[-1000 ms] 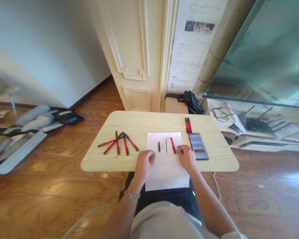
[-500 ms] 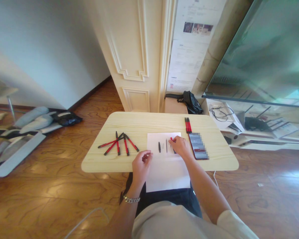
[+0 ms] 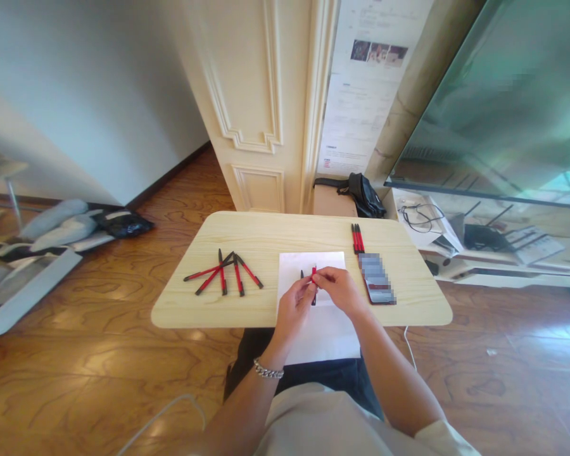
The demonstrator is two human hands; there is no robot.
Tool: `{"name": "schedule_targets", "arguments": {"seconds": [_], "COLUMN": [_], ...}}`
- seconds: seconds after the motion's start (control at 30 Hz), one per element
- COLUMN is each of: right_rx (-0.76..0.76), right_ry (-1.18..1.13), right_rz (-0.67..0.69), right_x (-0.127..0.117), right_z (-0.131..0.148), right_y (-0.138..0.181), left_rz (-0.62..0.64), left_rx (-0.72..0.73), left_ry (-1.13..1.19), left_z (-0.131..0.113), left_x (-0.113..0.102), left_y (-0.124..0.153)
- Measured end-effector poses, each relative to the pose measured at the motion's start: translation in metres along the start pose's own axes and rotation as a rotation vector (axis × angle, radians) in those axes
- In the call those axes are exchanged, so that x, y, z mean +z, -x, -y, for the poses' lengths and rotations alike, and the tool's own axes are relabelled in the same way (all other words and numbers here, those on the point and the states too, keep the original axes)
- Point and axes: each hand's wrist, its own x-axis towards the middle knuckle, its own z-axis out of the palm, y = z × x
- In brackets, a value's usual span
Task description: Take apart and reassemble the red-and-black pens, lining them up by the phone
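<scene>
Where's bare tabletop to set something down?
Free tabletop lies beyond the paper, between the five left pens and three right pens; also right of the phone. Crowded: the paper's middle, where left hand and right hand meet at a red pen barrel.

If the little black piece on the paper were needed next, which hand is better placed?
Probably the left hand: the black piece shows just beyond it, while the right hand is on the other side of the red pen barrel. Both hands hold that barrel, though.
</scene>
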Motion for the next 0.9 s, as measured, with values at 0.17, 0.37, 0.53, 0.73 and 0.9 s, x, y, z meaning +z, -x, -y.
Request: {"name": "schedule_targets", "arguments": {"seconds": [0.17, 0.37, 0.53, 0.73, 0.9], "right_rx": [0.018, 0.092, 0.112, 0.088, 0.046], "right_ry": [0.082, 0.59, 0.838, 0.808, 0.256], "right_rz": [-0.024, -0.163, -0.152, -0.211, -0.214], "right_x": [-0.007, -0.017, -0.004, -0.002, -0.01], "right_z": [-0.006, -0.023, -0.032, -0.029, -0.011], "right_y": [0.001, -0.019, -0.021, -0.018, -0.008], "left_rz": [-0.025, -0.081, -0.078, -0.096, -0.075], "left_rx": [-0.067, -0.087, -0.09, -0.079, -0.058], "left_ry": [0.189, 0.233, 0.227, 0.212, 0.192], "left_z": [0.006, 0.008, 0.011, 0.014, 0.011], "left_x": [0.002, -0.005, -0.005, -0.006, -0.003], "left_y": [0.001, 0.005, 0.007, 0.007, 0.009]}}
